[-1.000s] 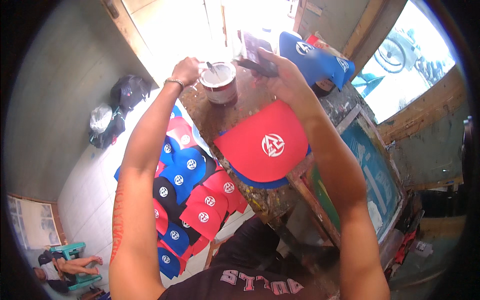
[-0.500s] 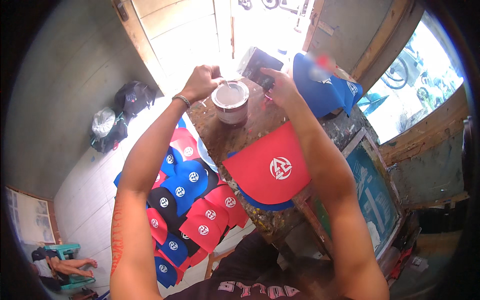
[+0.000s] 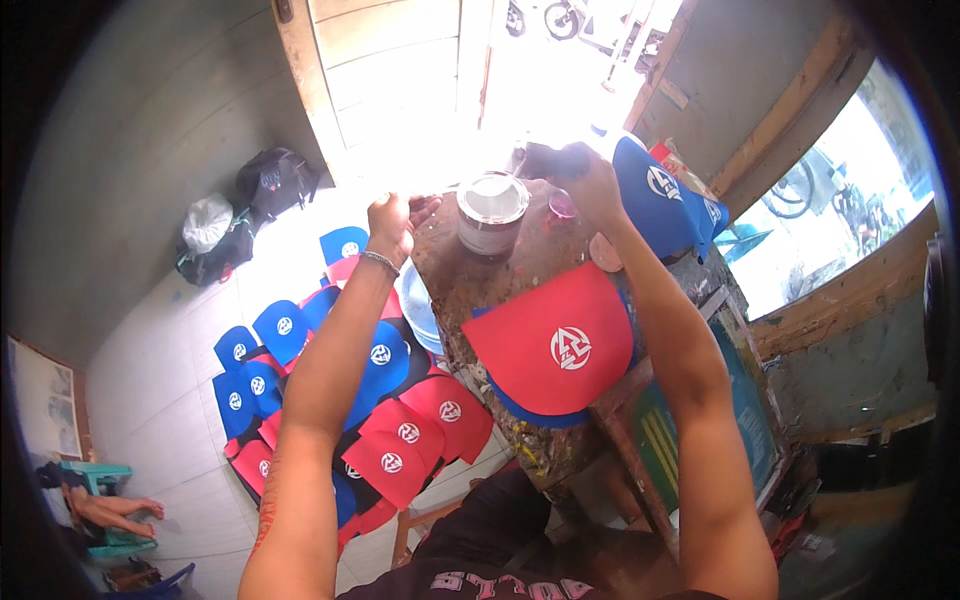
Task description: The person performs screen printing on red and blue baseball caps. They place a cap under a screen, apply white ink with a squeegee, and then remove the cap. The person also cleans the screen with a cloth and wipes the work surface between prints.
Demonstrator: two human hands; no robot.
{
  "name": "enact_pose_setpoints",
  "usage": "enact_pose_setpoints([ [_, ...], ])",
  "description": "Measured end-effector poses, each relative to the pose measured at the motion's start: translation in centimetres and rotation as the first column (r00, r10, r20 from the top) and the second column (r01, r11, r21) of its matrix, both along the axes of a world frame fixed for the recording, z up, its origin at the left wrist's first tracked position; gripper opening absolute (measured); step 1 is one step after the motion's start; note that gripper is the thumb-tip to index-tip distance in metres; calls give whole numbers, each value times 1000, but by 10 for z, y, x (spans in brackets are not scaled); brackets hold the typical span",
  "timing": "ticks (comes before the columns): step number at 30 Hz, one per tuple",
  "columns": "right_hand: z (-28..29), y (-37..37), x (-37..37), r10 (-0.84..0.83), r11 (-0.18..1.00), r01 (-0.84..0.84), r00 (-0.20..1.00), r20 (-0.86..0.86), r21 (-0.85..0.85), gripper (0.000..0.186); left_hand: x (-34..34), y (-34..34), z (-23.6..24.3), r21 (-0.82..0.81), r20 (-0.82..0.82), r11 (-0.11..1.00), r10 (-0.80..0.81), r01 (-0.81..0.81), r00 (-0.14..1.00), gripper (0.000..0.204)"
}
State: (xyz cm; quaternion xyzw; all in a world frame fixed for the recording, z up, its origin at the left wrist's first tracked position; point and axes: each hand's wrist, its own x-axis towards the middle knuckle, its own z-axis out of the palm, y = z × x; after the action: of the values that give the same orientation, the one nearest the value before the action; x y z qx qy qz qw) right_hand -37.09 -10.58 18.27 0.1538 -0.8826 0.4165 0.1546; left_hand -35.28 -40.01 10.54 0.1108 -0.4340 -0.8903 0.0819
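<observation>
My left hand [image 3: 395,222] is beside the can, its fingers closed on a thin light stick [image 3: 440,188] that reaches to the rim and is washed out by glare. The can [image 3: 492,215] stands on the stained wooden table [image 3: 455,290] and holds pale, whitish stuff. In my right hand [image 3: 597,190] is a dark box-like container [image 3: 553,160], held just past the can on its right. Glare blurs the container's far end. A small pink round piece [image 3: 562,205] lies below it. Nearer me, a red curved panel with a white emblem [image 3: 550,345] rests over a blue one [image 3: 540,415].
Many printed red, blue and black panels [image 3: 410,435] cover the floor at left. A light blue bucket [image 3: 420,310] stands by the table. Blue panels [image 3: 655,200] are at the table's far right, a framed screen [image 3: 740,390] nearer. Bags [image 3: 275,185] lie by the wall.
My left hand has drawn away from above the can to its left and lower. The dark container has tilted and shifted right with my right hand. The view has turned slightly.
</observation>
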Motion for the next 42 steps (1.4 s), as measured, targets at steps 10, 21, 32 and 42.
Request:
enact_pose_setpoints([
  [10,-26,5,-17,19,997,-19,1000,10,-77,31,-1,4,-42,319,12,947,-34,28,999,11],
  [21,-41,6,-27,90,993,-99,986,-140,-60,31,4,14,-54,482,50,876,-35,7,998,12],
  [32,-41,0,-17,-49,999,49,999,-21,15,32,9,19,-57,422,46,906,21,-38,999,22],
  [42,-58,6,-29,-89,992,90,996,-8,84,32,2,19,-70,547,72,836,-18,-25,997,15],
])
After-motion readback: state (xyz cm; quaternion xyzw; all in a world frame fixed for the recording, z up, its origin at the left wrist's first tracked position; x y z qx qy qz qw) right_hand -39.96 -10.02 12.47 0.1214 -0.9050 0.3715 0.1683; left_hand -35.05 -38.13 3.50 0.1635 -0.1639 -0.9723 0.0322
